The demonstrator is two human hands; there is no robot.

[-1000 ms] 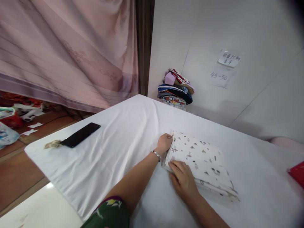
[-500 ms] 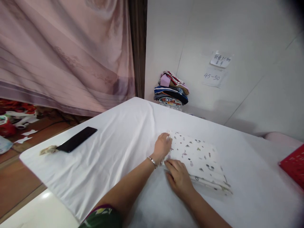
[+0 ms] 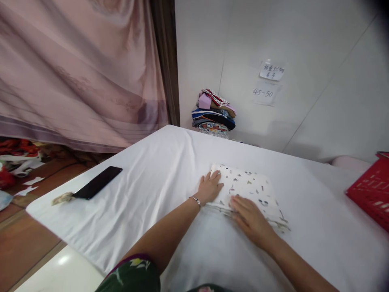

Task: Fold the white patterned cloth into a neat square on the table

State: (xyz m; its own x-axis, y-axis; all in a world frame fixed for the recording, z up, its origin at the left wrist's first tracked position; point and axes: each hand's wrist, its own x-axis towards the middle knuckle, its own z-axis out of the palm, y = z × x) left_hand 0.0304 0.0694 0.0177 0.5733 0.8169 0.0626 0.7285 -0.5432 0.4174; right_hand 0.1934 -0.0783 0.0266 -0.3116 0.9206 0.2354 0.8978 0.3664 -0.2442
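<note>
A folded white cloth (image 3: 249, 184) with small printed figures lies flat on the white-covered table (image 3: 158, 174). My left hand (image 3: 209, 187) rests on its left edge, fingers spread over the print, a bracelet at the wrist. Along the near edge of the cloth, my right hand (image 3: 251, 217) lies with its fingers stretched out over the top layer; it is slightly blurred. Neither hand grips the fabric. Several folded layers show at the near side.
A black phone (image 3: 99, 182) with a tan strap lies at the table's left. Folded clothes (image 3: 214, 111) are stacked beyond the far edge, by the wall. A red basket (image 3: 372, 190) is at the right. A pink curtain (image 3: 85, 73) hangs at the left.
My left hand has spread its fingers flat on the cloth's left side. My right hand has slid rightward along the near edge. The view has shifted slightly.
</note>
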